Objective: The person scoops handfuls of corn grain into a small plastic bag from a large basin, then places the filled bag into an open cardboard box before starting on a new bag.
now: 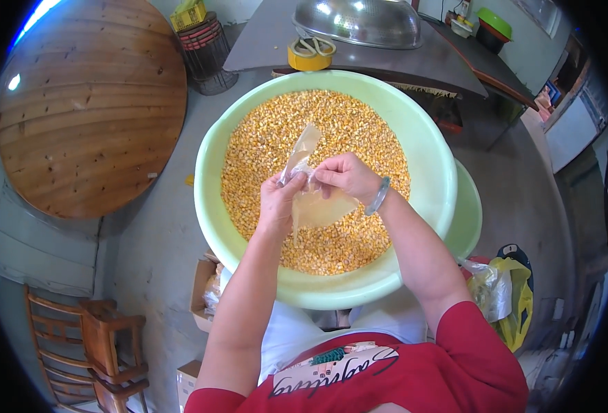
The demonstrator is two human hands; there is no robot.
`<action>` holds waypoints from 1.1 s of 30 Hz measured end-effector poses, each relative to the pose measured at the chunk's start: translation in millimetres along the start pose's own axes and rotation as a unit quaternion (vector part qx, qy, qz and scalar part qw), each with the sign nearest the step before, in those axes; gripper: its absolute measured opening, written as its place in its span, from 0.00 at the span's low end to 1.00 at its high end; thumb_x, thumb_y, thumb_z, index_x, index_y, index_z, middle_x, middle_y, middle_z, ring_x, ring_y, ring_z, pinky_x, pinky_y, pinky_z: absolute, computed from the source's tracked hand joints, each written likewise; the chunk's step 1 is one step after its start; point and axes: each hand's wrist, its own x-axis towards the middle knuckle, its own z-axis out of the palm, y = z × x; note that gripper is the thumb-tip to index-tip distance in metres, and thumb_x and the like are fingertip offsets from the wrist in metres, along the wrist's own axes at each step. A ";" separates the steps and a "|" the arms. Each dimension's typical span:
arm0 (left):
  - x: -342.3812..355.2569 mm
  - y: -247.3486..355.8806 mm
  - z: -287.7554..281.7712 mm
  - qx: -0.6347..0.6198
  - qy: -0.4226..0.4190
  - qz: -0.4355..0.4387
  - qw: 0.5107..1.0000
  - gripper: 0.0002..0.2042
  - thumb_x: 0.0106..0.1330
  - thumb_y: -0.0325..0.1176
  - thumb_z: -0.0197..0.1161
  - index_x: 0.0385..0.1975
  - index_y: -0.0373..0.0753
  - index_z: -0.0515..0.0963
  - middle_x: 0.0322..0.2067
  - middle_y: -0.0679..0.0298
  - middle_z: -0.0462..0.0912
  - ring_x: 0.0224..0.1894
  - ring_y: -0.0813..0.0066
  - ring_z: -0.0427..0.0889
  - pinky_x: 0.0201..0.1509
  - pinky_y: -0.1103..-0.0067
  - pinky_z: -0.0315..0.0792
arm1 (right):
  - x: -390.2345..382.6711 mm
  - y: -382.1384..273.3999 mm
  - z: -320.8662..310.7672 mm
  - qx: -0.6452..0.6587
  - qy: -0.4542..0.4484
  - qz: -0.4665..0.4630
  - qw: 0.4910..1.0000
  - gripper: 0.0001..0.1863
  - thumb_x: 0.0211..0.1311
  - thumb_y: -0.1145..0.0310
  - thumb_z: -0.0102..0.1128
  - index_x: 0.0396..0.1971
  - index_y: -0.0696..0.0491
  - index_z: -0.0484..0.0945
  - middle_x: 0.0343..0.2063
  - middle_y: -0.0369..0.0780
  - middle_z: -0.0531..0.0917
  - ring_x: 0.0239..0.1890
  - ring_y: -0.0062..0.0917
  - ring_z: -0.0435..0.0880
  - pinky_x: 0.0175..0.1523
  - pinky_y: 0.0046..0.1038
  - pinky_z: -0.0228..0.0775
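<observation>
Over a large pale green basin (436,199), both my hands pinch a clear plastic bag (324,208). My left hand (278,201) grips it near its gathered middle, with one end sticking up past the fingers. Beside it, my right hand (350,176) has its fingertips closed on the same gathered part, and a bracelet circles that wrist. The wider end of the bag hangs below the hands and looks flat. Loose yellow corn kernels (262,138) fill much of the basin beneath.
Scissors (313,47) rest on a yellow tape roll (311,62) at the edge of a dark table (262,41). An upturned metal bowl (359,24) lies behind. Left are a round wooden tabletop (94,103) and wooden chair (111,341); right, a yellow plastic bag (517,303).
</observation>
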 end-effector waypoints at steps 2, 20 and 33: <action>0.7 -0.3 -1.7 -0.005 -0.018 0.001 1.000 0.04 0.58 0.24 0.57 0.32 0.33 0.75 0.26 0.65 0.78 0.26 0.79 0.77 0.31 0.82 0.73 | 1.1 2.6 -2.4 -0.007 -0.003 -0.014 1.000 0.04 0.53 0.74 0.59 0.24 0.59 0.77 0.20 0.34 0.79 0.20 0.14 0.75 0.28 0.16 0.68; 3.2 -3.6 5.3 0.111 0.084 0.161 0.977 0.10 0.54 0.25 0.61 0.36 0.33 0.75 0.29 0.66 0.78 0.30 0.80 0.75 0.38 0.82 0.70 | 1.6 5.0 -3.7 -0.127 0.059 -0.039 0.989 0.06 0.45 0.73 0.66 0.19 0.58 0.78 0.17 0.34 0.78 0.20 0.14 0.75 0.27 0.16 0.67; -4.4 -5.8 7.7 0.393 0.079 0.177 0.899 0.09 0.54 0.31 0.63 0.29 0.32 0.78 0.22 0.65 0.78 0.25 0.80 0.75 0.30 0.84 0.69 | 8.9 24.5 5.3 -0.224 0.121 -0.078 0.964 0.07 0.44 0.74 0.65 0.24 0.59 0.78 0.21 0.39 0.81 0.24 0.18 0.79 0.32 0.20 0.72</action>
